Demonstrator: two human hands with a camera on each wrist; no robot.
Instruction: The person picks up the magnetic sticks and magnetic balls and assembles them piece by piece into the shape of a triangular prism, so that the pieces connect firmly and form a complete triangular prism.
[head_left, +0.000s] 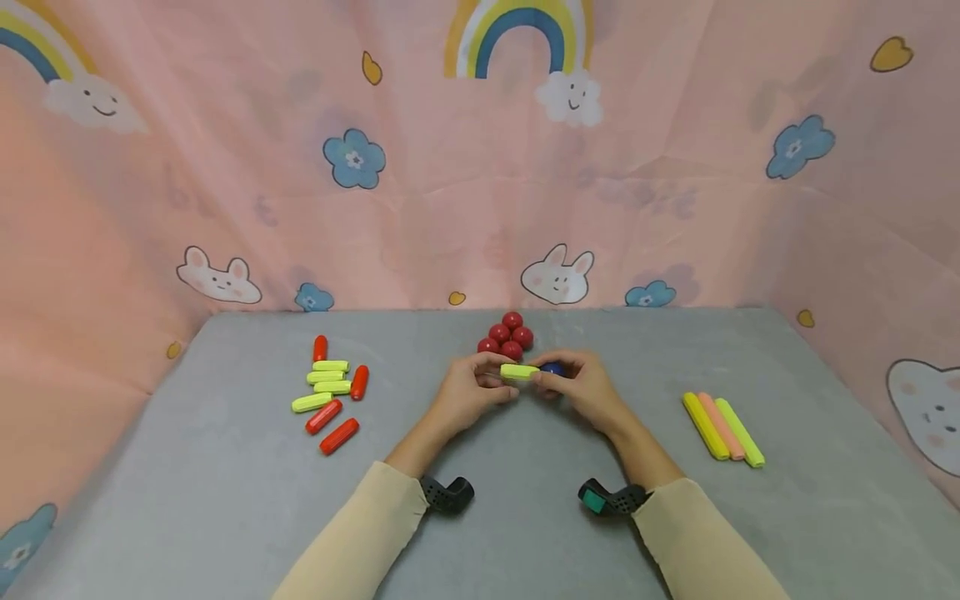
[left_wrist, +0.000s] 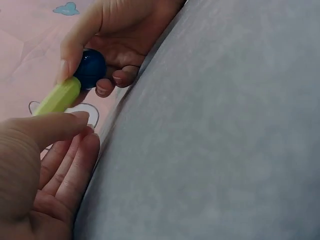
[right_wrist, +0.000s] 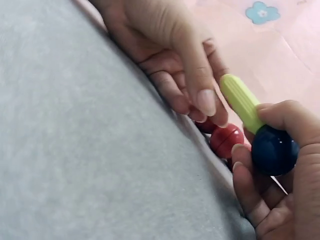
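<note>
Over the middle of the table, my right hand (head_left: pixel 591 392) pinches a ridged yellow-green rod (head_left: pixel 517 372) between thumb and forefinger. A glossy blue ball (right_wrist: pixel 274 151) touches the near end of that rod, inside the same hand. Opposite it is my left hand (head_left: pixel 467 393), its fingers relaxed. In the right wrist view its forefinger is behind the rod's far tip, while the thumb stands apart; contact is unclear. Just beyond both hands, several red balls (head_left: pixel 512 333) lie grouped on the table, partly hidden by the fingers.
To the left, short yellow-green rods (head_left: pixel 330 377) and red rods (head_left: pixel 340 436) lie scattered on the grey table (head_left: pixel 187 500). Three longer rods (head_left: pixel 723 427), yellow, peach and yellow-green, lie side by side at right. A pink patterned cloth (head_left: pixel 450 208) hangs behind.
</note>
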